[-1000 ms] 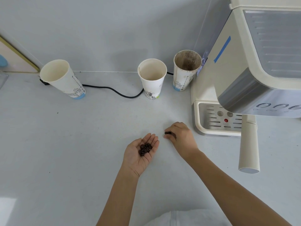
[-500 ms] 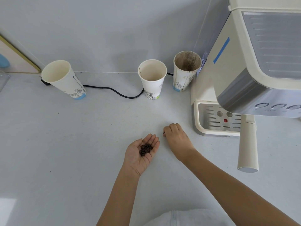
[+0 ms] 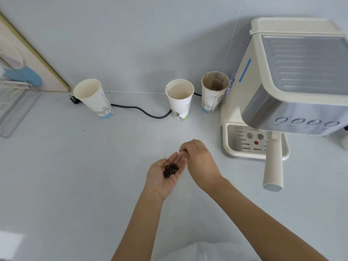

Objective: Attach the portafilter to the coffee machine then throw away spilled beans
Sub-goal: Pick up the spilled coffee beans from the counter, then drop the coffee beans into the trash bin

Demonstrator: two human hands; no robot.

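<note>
The cream coffee machine (image 3: 293, 76) stands at the right, and the portafilter sits under it with its long cream handle (image 3: 273, 162) pointing toward me. My left hand (image 3: 165, 176) lies palm up over the counter and cups several dark coffee beans (image 3: 171, 170). My right hand (image 3: 199, 161) hovers just right of the left fingertips, its fingers pinched together; something small and dark shows at the pinch, too small to name for sure.
Three paper cups stand along the back wall: one tilted at the left (image 3: 94, 98), one in the middle (image 3: 179, 99), one stained brown (image 3: 214, 91) beside the machine. A black cable (image 3: 143, 112) runs behind them. A clear plastic holder (image 3: 15, 106) sits far left.
My right hand has lifted off the counter where it pinched at a bean and moved left to the fingertips of my left hand. The left hand stayed cupped with its beans.
</note>
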